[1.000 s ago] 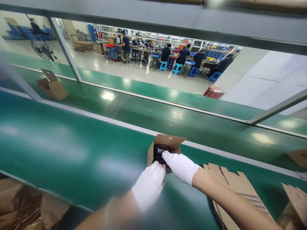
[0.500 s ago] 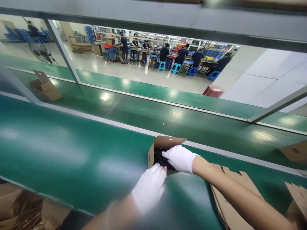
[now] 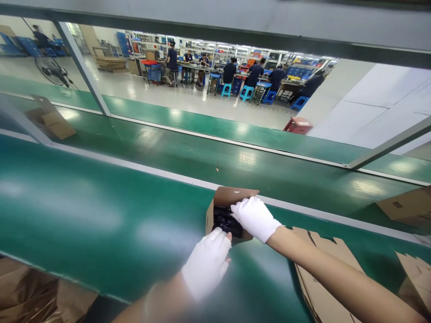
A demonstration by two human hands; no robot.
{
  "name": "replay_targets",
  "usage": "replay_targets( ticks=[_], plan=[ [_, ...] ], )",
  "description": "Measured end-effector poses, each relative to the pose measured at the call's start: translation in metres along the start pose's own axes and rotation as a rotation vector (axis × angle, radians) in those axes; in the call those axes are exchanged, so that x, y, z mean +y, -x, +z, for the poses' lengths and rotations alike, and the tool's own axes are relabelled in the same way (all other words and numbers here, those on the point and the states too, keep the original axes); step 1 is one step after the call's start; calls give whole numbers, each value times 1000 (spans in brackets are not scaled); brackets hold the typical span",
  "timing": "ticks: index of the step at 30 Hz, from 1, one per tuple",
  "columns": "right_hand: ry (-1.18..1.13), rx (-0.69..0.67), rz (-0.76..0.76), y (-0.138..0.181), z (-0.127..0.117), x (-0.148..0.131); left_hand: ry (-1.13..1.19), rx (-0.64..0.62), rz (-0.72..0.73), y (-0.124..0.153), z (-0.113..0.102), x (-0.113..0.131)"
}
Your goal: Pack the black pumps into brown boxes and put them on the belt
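Note:
A small cardboard box stands open on the green work surface, its brown flap raised at the far side. Inside lie glossy black items; their exact kind is unclear. My left hand, in a white glove with bare fingertips showing, is closed around the box's near edge. Over the box's right end, my right hand, also white-gloved, has its fingers curled down by the black items. What those fingers grip, if anything, is hidden.
Flattened cartons lie to the right, beside my right forearm. Beyond the pale rail, a green belt carries one carton at right and an open one at left. Brown paper fills the lower left. Several people sit at far benches.
My right hand has drawn back rightward from over the box's inside, so more of the black items shows. My left hand remains at the near edge. The view has shifted slightly.

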State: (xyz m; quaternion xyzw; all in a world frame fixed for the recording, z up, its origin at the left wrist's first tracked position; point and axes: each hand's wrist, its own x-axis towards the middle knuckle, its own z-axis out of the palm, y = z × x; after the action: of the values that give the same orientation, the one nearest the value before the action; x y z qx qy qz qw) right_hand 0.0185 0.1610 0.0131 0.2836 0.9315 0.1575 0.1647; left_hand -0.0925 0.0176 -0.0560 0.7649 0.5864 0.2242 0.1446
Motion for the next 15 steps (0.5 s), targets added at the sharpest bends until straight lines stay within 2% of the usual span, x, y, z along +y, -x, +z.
replay_targets(
  ticks=[7,12,15],
  plan=[
    [21,-76,41,-22,18,-33,-52,-5,-7,0,-4,1],
    [-16,-75,-133,-7,16,-21,-147,81,-15,-3,8,0],
    [-143,53,-266,19,4,-6,-245,134,-57,-11,14,-2]
  ],
)
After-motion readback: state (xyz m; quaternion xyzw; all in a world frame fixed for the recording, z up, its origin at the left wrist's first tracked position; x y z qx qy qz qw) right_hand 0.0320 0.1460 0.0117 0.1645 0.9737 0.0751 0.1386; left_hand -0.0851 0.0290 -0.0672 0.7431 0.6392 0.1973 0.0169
